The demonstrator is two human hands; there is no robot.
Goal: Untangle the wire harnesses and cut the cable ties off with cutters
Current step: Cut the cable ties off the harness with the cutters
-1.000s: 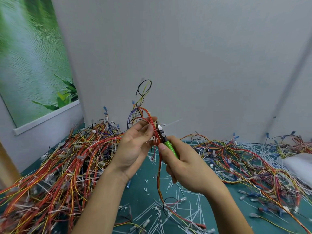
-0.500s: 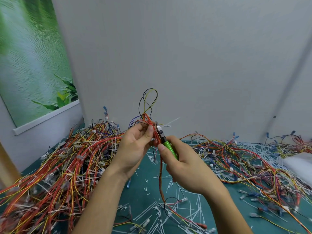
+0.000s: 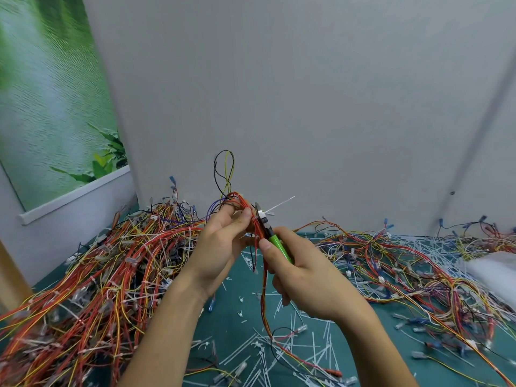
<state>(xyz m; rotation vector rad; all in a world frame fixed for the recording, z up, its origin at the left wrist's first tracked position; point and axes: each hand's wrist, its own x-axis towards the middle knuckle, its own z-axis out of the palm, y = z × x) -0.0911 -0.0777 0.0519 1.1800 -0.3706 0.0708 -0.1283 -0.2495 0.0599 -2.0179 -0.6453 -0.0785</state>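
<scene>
- Two hands, frame centre: left hand pinches the red harness, right hand grips green cutters.
- Cutters have edged onto the white cable tie; tail intact, cut pending.

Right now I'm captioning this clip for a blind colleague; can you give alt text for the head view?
A person's left hand pinches a red wire harness while the right hand grips green-handled cutters, their tip at a white cable tie on the bundle. Tangled harness piles and cut tie scraps cover the green table around them.
</scene>
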